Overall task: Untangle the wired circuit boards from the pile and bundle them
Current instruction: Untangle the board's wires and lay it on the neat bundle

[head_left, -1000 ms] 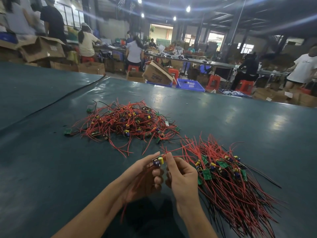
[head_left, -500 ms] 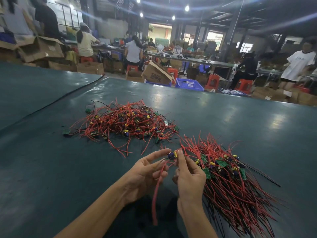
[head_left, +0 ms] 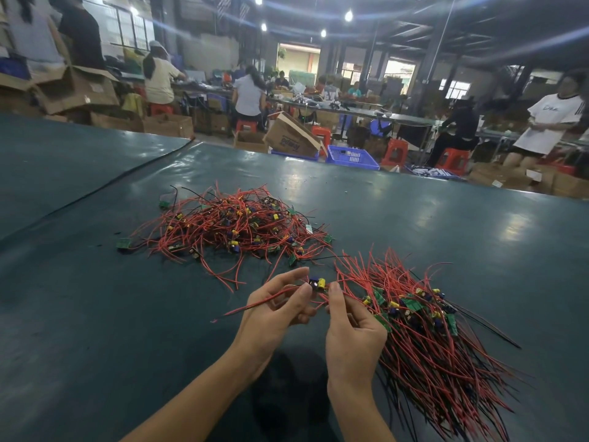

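Red wire [head_left: 255, 305] is what I watch at this moment. One lead runs from the small circuit board [head_left: 317, 283] leftward across my left hand [head_left: 274, 309], and its free end hangs just above the desk [head_left: 95, 314]. The left thumb and forefinger pinch that lead right at the board's edge, with the other fingers loosely curled. My right hand [head_left: 352, 333] grips the board's other side between thumb and forefinger, fingers [head_left: 334, 295] closed on it. The board is in the air between the two hands. It sits just in front of the tangled pile [head_left: 236, 228] and beside the near end of the sorted bundle [head_left: 430, 333], which lies to my right.

I judge this board free of the tangle, so the step in hand is straightening it and laying it down.

- **Straightening the lead:** I would hold the board steady with the right hand and draw the left pinch along the lead so it runs straight.
- **Laying it down:** The board should go among the other green boards, with its wires pointing the same way as theirs, toward me.
- **Main risk:** The bundle's upturned wire tips stand very near my right hand. I would approach from above rather than sweep across them, so nothing snags.
- **Protecting the joints:** A light pull on the lead avoids stressing the solder joints.
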The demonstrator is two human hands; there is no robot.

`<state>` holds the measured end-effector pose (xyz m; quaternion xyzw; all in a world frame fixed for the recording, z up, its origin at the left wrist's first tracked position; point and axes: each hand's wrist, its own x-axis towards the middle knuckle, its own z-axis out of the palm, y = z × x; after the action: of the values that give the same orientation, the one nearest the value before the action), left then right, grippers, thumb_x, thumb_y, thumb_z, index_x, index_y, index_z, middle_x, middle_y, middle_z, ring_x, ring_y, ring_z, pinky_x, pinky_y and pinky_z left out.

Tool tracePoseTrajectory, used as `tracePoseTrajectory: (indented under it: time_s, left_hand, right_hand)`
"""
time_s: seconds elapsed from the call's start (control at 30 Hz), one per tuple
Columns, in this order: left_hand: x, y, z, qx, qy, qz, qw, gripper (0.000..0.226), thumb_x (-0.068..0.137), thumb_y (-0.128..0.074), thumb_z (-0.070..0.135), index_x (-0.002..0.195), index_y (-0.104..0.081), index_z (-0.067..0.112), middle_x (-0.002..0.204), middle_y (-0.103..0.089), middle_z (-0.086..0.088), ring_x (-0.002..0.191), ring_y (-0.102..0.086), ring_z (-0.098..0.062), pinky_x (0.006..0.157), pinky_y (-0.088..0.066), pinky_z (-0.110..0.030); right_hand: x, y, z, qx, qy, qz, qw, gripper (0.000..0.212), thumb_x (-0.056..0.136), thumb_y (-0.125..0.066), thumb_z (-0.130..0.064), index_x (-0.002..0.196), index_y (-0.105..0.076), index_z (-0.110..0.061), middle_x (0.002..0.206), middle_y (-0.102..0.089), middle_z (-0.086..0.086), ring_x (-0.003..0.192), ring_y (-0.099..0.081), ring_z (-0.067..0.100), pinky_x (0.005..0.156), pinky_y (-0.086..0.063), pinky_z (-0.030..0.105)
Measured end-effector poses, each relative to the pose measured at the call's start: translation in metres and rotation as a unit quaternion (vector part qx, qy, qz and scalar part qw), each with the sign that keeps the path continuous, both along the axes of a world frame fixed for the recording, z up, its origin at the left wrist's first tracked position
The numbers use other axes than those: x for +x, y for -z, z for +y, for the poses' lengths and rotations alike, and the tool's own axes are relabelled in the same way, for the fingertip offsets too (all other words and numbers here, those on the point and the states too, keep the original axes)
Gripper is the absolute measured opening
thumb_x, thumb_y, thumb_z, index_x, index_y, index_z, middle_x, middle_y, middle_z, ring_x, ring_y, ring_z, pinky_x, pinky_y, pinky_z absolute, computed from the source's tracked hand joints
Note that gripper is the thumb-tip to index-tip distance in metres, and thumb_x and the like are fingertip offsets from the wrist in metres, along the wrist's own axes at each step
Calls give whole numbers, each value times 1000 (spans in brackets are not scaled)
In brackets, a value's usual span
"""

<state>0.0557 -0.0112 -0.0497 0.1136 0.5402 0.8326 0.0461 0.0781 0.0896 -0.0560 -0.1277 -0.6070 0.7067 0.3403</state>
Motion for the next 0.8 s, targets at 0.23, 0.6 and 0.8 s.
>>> tracePoseTrajectory:
  time_s: [0.23, 0.6, 0.8]
  left_hand:
    - [-2, 0, -1, -1, 1, -14, 1000, 37, 72, -73, 41, 91, -76, 9, 79, -71, -7, 66, -63, -13, 63, -52, -21]
    - [-1, -1, 0, -23, 24, -52, 998, 45, 67, -77, 48, 90, -76, 10, 74, -70, -5, 65, -64, -13, 62, -52, -22]
    - [-1, -2, 3, -87, 10, -57, 995, 40, 70, -71, 49, 78, -77, 10, 79, -72, -15, 66, -66, -19, 63, -51, -28]
  right_hand:
    - [5, -3, -8, 62, -53, 11, 997, 24, 90, -68, -22, 71, -78, -31, 68, -73, 0, 64, -69, 20, 61, -55, 21]
    - [5, -6, -6, -7, -90, -30, 995, 22, 91, -66, -21, 73, -79, -19, 70, -73, 6, 66, -69, 15, 61, -55, 20]
    - [4, -4, -6, -15, -77, -42, 996, 21, 91, -69, -23, 72, -78, -19, 67, -71, 5, 59, -65, 9, 55, -51, 16]
